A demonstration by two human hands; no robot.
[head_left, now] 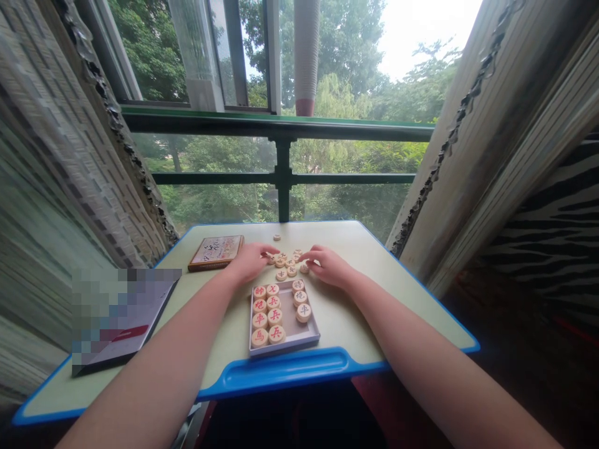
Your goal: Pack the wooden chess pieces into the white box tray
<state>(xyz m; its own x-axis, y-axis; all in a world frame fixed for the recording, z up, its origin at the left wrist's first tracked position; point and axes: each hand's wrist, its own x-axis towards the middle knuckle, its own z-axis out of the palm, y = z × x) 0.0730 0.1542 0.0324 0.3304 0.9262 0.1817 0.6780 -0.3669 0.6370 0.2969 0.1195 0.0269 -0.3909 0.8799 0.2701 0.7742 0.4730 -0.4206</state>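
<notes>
My left hand [250, 260] and my right hand [327, 265] rest on a small cream table [365, 262], one at each side of a loose pile of round wooden chess pieces [286, 263]. Both hands curl toward the pile, their fingertips touching its outer pieces. Whether either hand grips a piece is hidden. Nearer to me lies a shallow grey box [299, 337] with several pieces set in rows, their red characters facing up. One single piece [277, 237] lies apart at the far side.
A flat box lid with a printed picture [216, 251] lies at the far left of the table. A dark book or folder [140, 324] sits at the near left. A blue tray lip [290, 368] runs along the front edge. Beyond are a railing and a window.
</notes>
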